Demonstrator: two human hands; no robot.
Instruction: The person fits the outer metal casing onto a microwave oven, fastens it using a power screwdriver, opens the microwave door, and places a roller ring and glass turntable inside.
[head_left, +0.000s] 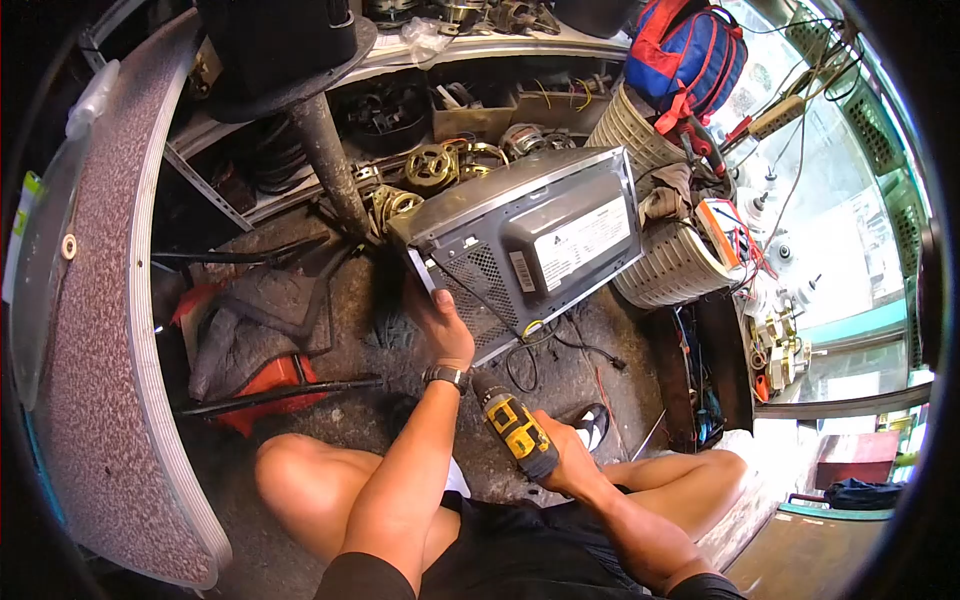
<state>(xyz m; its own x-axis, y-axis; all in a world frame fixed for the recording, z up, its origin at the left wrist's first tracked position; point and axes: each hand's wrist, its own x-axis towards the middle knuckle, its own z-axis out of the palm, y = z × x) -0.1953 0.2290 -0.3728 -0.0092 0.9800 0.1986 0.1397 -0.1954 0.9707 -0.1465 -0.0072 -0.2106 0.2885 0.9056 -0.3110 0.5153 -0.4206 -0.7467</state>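
A dark grey microwave oven (480,230) stands tilted on the floor in front of me, its vented back panel with white labels facing me. My left hand (440,325) grips its lower left edge, thumb up along the metal rim and the other fingers mostly hidden. A watch (446,376) is on that wrist. My right hand (568,455) is closed around a yellow and black cordless drill (519,434), its front end pointing toward the oven's lower edge. From the back panel a black power cord (530,372) trails onto the floor.
Metal motor parts (430,168) lie behind the oven. To the right stand a white ribbed basket (672,268) and a blue and red backpack (690,55). A speckled tabletop (110,300) rises at left, near a red object (275,390) on the floor.
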